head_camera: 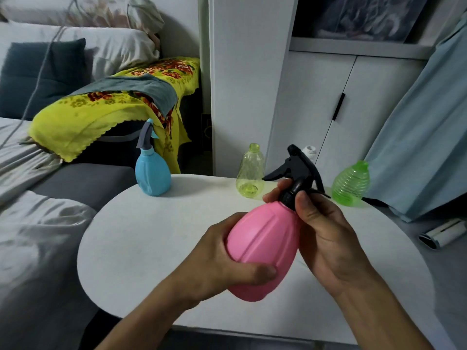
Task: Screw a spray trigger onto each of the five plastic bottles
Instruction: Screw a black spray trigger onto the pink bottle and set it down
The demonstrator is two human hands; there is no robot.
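My left hand (222, 258) grips the body of a pink bottle (260, 246), held tilted above the white round table (141, 238). My right hand (321, 228) pinches the collar of a black spray trigger (295, 170) that sits on the pink bottle's neck. A blue bottle (152, 176) with a grey-and-blue trigger on it stands at the table's far left. A yellow clear bottle (250, 173) and a green ribbed bottle (351, 185) stand without triggers at the far edge. A white bottle's neck (309, 151) shows behind the black trigger; its body is hidden.
A sofa with grey sheets and a yellow floral cloth (106, 109) lies to the left. White cabinet doors (328, 109) and a pale blue curtain (419, 137) stand behind the table. A lint roller (443, 233) lies on the floor at the right.
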